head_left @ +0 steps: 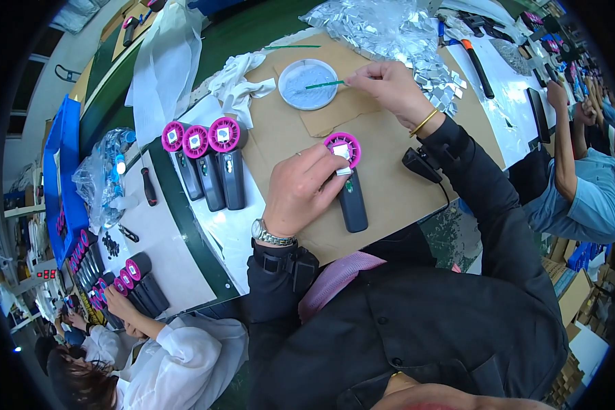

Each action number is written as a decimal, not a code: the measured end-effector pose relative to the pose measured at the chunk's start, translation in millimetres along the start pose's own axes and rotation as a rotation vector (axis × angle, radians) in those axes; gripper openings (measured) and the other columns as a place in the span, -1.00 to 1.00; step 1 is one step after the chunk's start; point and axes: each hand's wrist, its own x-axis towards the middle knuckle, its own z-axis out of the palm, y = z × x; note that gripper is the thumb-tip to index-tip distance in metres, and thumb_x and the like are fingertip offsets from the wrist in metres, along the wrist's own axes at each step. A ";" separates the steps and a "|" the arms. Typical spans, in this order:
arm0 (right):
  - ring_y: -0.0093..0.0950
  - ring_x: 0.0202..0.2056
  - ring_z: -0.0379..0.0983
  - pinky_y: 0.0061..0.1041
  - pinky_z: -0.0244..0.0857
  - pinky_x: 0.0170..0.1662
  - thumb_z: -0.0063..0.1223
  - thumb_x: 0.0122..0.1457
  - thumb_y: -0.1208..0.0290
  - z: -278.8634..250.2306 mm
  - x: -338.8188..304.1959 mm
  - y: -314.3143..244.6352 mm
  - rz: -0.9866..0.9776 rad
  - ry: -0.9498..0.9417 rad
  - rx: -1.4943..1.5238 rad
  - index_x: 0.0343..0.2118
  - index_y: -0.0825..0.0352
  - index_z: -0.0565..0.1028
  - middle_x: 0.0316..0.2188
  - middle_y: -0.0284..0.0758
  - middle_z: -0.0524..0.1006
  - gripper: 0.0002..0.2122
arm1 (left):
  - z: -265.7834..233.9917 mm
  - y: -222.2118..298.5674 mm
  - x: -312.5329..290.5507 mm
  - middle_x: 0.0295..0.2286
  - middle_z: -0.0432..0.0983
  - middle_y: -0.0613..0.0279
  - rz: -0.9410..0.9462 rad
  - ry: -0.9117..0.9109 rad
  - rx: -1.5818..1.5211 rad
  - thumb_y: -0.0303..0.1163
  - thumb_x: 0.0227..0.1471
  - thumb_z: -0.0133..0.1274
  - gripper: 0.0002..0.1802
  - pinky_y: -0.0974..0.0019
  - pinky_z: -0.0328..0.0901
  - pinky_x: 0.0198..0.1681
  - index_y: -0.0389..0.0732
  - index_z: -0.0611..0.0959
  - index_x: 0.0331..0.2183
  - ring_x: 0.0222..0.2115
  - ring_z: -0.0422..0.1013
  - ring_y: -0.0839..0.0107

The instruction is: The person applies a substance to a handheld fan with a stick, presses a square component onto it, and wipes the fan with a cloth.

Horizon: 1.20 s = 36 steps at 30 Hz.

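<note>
My right hand (389,85) pinches a thin green stick (326,85). The stick's far end reaches into the pale bluish paste in a round white dish (285,72). Over the cardboard, my left hand (304,184) is closed on small silvery square plates (344,169), right at the pink round head of a black-handled device (353,205); how many it holds I cannot tell. That device lies with its handle toward me. To the left, three similar devices (231,181) lie side by side, each with a pale square carrying a grey-blue dab on its pink head.
Plastic bags and loose silvery squares (439,80) lie beyond my right hand, near a hammer (478,68). White cloth (236,85) lies left of the dish. A screwdriver (148,186) rests farther left. A person in white (184,362) handles more devices at lower left.
</note>
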 end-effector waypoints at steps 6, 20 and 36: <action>-0.76 -0.44 0.28 -0.68 0.14 -0.37 0.32 0.25 0.29 -8.0 -5.4 8.1 0.012 0.073 0.111 -0.22 0.37 0.72 -0.45 -0.52 0.56 -0.77 | 0.9 -0.7 -1.6 -0.40 0.53 0.23 0.029 0.026 0.139 -0.43 -0.05 0.34 -0.79 0.17 0.40 -0.41 -0.16 0.68 -0.30 -0.40 0.53 0.21; -0.73 -0.49 0.13 -0.61 -0.01 -0.42 0.28 0.29 0.33 -37.2 -49.5 -18.2 -0.014 0.094 0.378 -0.20 0.40 0.69 -0.52 -0.57 0.38 -0.79 | -6.5 3.4 -2.3 -0.42 0.61 0.27 0.026 0.032 0.060 -0.42 -0.06 0.37 -0.85 0.20 0.36 -0.49 -0.16 0.71 -0.38 -0.52 0.52 0.22; -0.47 -0.55 0.36 -0.45 0.18 -0.49 0.39 -0.14 0.70 -36.4 -150.4 -25.9 -1.162 0.111 -0.651 -0.22 0.44 0.66 -0.52 -0.36 0.41 -0.67 | -7.5 2.2 -3.6 -0.52 0.60 0.17 0.019 -0.007 0.031 -0.54 -0.06 0.40 -0.85 0.34 0.32 -0.50 -0.28 0.73 -0.39 -0.57 0.51 0.33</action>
